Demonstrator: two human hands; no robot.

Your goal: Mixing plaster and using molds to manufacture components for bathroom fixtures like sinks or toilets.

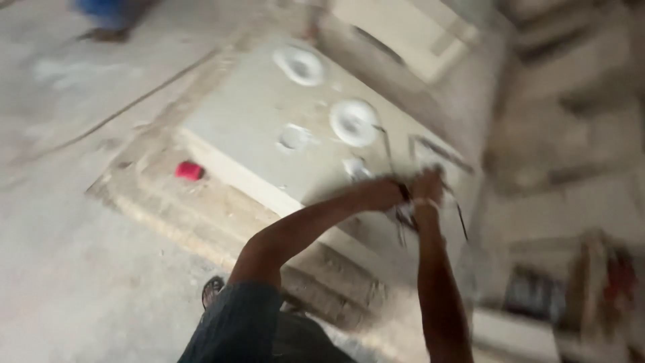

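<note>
The view is blurred by motion. My left hand (384, 193) and my right hand (427, 183) are close together over the near right part of a pale flat board (255, 107). Both seem closed on thin dark wires or cords (403, 218) that hang and loop around them. What exactly each hand grips is too smeared to tell. On the board lie two white round discs (299, 65) (353, 122) and smaller white patches.
A small red object (189, 171) lies on the rough slab left of the board. Wooden panels and frames (403, 33) stand behind and to the right. Another person's blue-clad leg (104, 17) shows at the top left.
</note>
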